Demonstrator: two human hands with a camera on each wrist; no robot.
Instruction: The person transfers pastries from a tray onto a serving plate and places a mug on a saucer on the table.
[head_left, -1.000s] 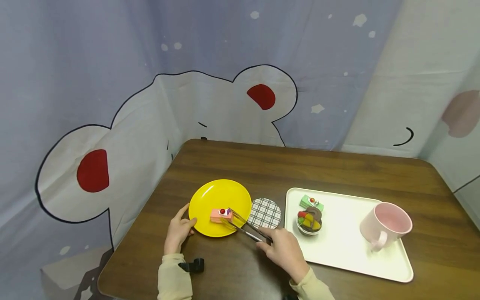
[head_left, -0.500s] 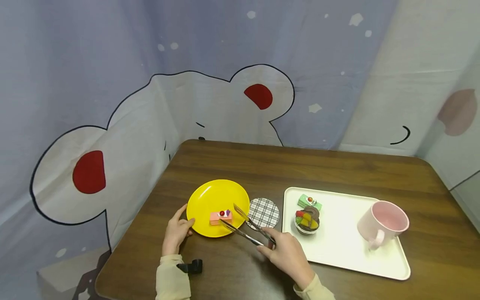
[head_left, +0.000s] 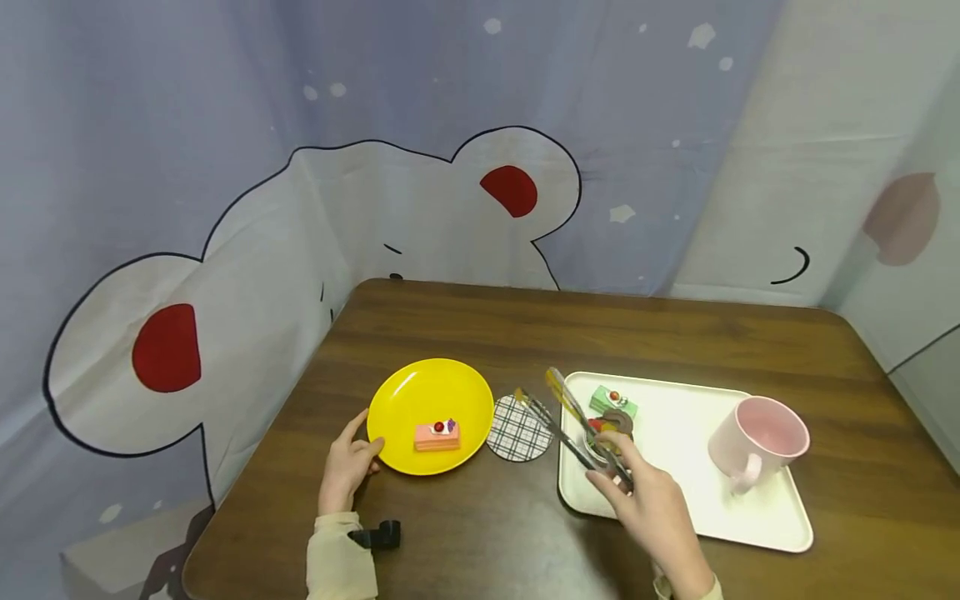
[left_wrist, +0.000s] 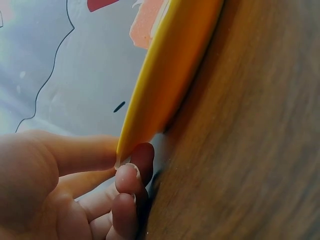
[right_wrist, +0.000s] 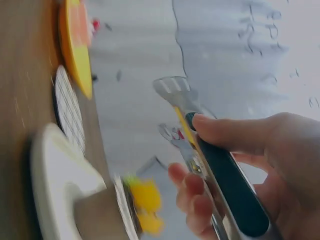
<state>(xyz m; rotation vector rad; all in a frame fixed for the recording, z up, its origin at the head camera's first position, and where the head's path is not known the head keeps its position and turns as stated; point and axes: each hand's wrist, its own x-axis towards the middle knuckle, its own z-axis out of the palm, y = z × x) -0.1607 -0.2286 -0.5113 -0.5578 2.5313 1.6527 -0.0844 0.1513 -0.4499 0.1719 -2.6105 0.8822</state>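
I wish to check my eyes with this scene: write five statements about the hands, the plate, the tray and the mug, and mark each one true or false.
1. The left hand grips the edge of the plate. True.
2. The right hand holds a spoon. False: it holds tongs.
3. The mug stands on the tray. True.
4. On the plate lies the green cake. False: the pink cake lies there.
5. The coaster lies between the plate and the tray. True.
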